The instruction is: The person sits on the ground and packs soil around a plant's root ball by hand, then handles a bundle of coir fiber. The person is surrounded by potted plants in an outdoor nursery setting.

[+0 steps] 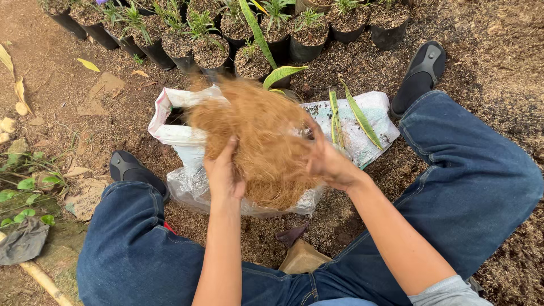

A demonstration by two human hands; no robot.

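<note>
Left hand (222, 173) grips the near-left side of the brown fibre clump (258, 139), thumb up. The clump is held above the open white sack (170, 122) on the ground, probably so loose strands fall inside. Right hand (327, 161) clasps the clump's right side; its fingertips are buried in fibre. Sack contents are hidden.
</note>
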